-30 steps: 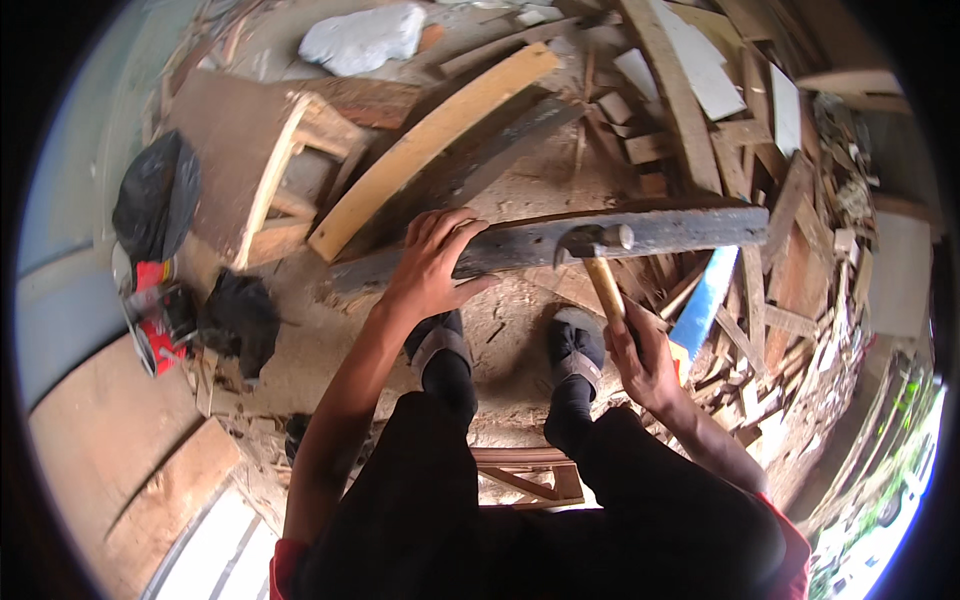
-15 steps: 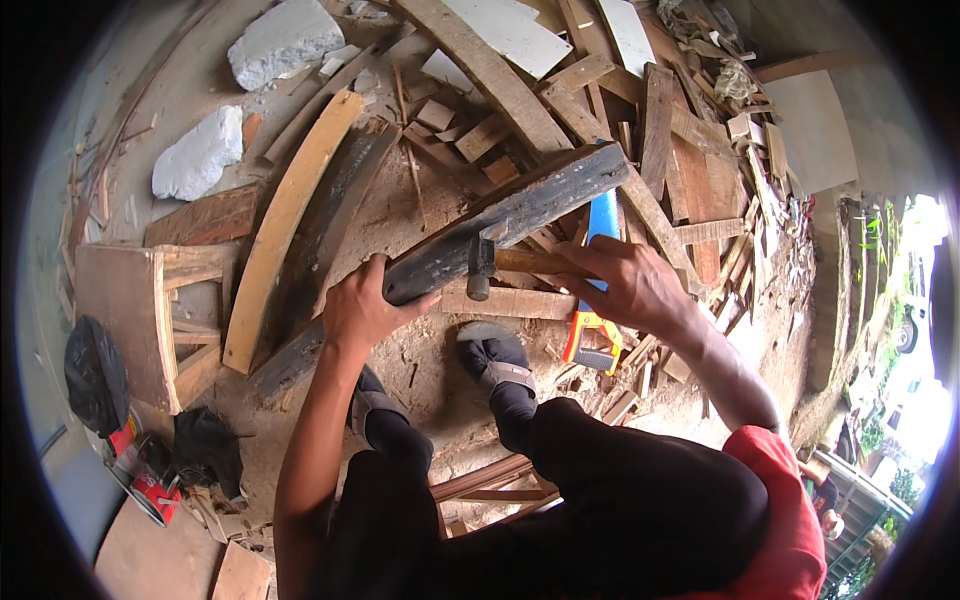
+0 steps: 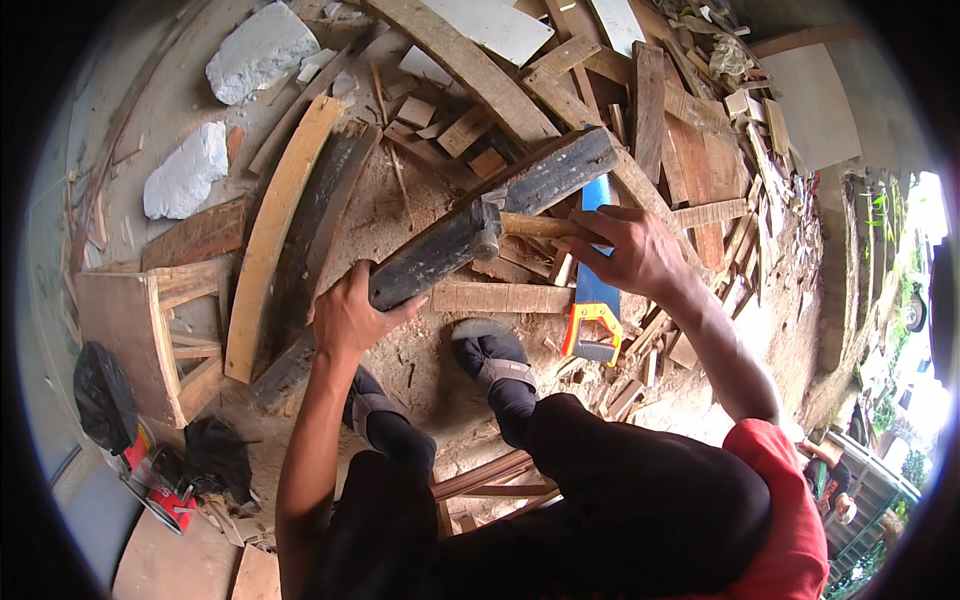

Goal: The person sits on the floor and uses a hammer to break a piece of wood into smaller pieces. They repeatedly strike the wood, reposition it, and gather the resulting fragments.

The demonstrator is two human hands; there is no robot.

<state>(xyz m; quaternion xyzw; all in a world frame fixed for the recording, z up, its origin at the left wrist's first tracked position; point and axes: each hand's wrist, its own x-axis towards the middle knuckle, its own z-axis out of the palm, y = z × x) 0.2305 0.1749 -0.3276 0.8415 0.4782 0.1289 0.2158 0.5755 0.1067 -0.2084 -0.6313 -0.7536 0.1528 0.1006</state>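
My left hand [image 3: 352,312] grips the near end of a dark, weathered wooden beam [image 3: 440,248], which slants up to the right in front of me. In my right hand [image 3: 632,252] is the wooden handle of a hammer [image 3: 487,228]. Its dark metal head lies against the beam's side, near the middle. Below the right hand a handsaw [image 3: 594,318] with a blue blade and an orange-yellow and black handle rests among the wood, its blade partly covered by the hand and beam.
Scrap planks [image 3: 480,75] and offcuts pile up ahead and to the right. Two pale broken blocks [image 3: 262,52] lie far left. A long light plank [image 3: 282,235] leans beside another dark beam [image 3: 335,205]. An open wooden box frame [image 3: 165,330] stands at left. My feet are just below the beam.
The hammer head has risen slightly and now overlaps the beam's side more. The right hand moved a little up, and the view has shifted slightly.
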